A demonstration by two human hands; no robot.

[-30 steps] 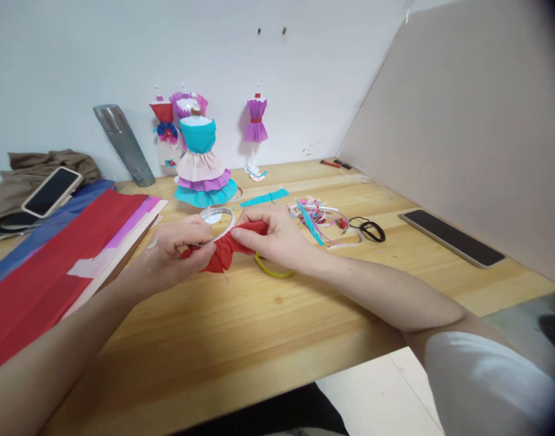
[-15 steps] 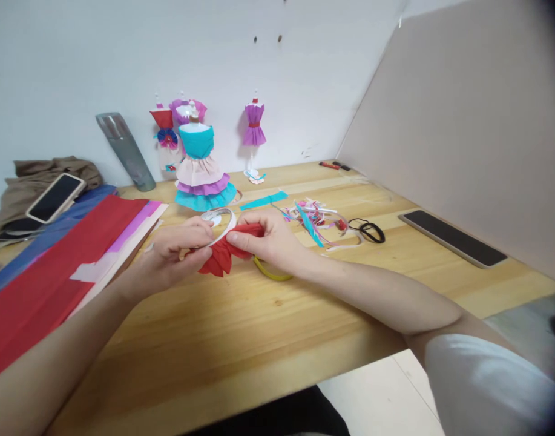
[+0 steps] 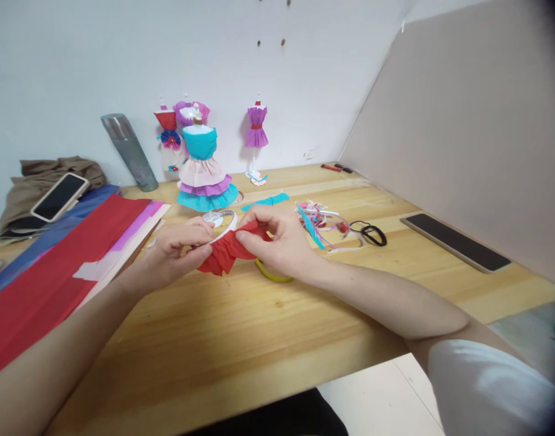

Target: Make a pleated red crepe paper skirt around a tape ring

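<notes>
There it is: your right hand [image 3: 281, 242] has just drawn away from your left hand [image 3: 168, 257], and more of the ruffled strip of thin red paper-like material [image 3: 221, 252] shows between them than half a second ago. That looks like a longer stretch of folds opened up for your fingers to work on. Left thumb and fingers are together, pinched on the strip's left end; right thumb presses on the other end, fingers tucked behind. You're holding it between the front and back edges of the pale wooden bench [image 3: 277, 351]; whether its lowest frill touches the wood, I can't tell. A narrow white curved strip [image 3: 233, 221] arches from the red one's upper edge, towards the bench's back edge. Just below your right hand, nearer the front edge, lies a curved yellow band [image 3: 272, 274], partly covered. And by the back edge, a small dress form in turquoise, pale pink and purple tiers [image 3: 200, 166] stands upright.
</notes>
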